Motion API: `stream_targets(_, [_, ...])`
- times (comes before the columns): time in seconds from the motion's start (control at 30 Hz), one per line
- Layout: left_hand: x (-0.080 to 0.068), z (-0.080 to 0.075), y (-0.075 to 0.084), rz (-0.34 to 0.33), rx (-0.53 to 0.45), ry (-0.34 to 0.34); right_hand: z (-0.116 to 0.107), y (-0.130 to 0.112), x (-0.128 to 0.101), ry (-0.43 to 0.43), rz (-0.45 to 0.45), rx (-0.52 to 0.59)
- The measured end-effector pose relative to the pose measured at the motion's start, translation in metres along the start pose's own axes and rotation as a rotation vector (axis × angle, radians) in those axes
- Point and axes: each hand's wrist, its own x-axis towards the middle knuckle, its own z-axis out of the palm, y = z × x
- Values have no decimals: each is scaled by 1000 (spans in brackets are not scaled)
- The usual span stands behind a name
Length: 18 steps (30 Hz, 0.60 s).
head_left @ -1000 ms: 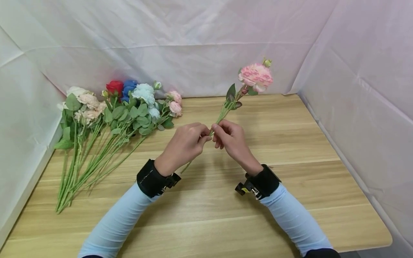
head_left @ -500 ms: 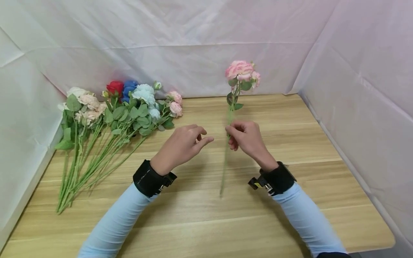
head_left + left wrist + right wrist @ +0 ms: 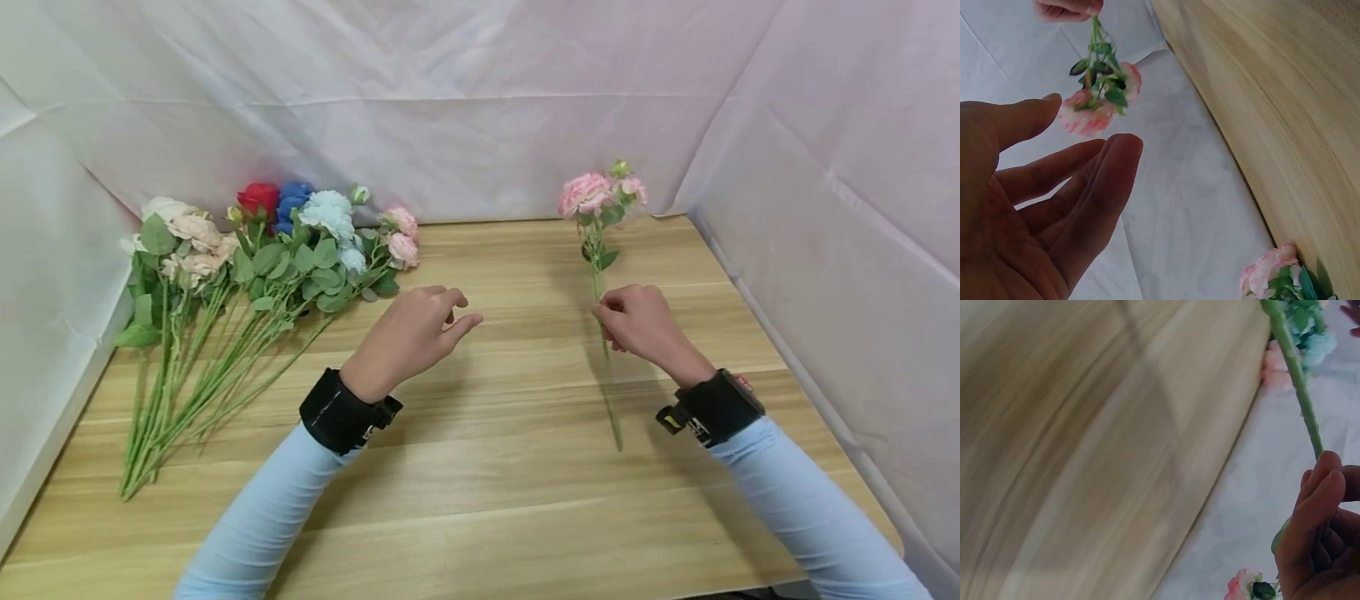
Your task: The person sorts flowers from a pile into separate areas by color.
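Note:
My right hand [image 3: 637, 325] pinches the green stem of a pink artificial flower [image 3: 587, 195] between thumb and fingers, over the right half of the table. Its blooms point toward the back wall and the stem's lower end [image 3: 617, 437] hangs toward me. In the right wrist view the fingertips [image 3: 1329, 472] press on the stem [image 3: 1297, 381]. My left hand [image 3: 412, 337] hovers over the middle of the table, holding nothing, thumb and fingers apart. From the left wrist view, the left palm [image 3: 1035, 212] shows bare, with the pink flower [image 3: 1088, 112] beyond it.
At the left lies a spread of artificial flowers: white [image 3: 167, 208], peach [image 3: 197, 242], red [image 3: 258, 198], blue [image 3: 292, 204], light blue [image 3: 330, 215] and pink [image 3: 402, 248]. Their long stems [image 3: 180, 400] reach toward the front. White cloth walls [image 3: 480, 158] enclose the wooden table [image 3: 495, 517].
The left hand has let go of the flower's stem and drawn slightly left. My right hand has carried the pink flower to the right, its stem turning more upright in view.

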Motion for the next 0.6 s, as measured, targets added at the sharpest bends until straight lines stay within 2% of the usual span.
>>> stream_targets(0.2, [-4, 0, -1, 3, 53, 23, -15, 42, -1, -23, 49, -164])
stream_targets(0.4, [-5, 2, -2, 24, 68, 27, -31, 73, -4, -66, 111, -286])
stream_targets(0.47, [-5, 3, -2, 32, 75, 32, -37, 80, -3, -59, 102, -327])
stream_targets(0.6, [-4, 5, -2, 40, 87, 50, -47, 94, 0, -13, 30, -462])
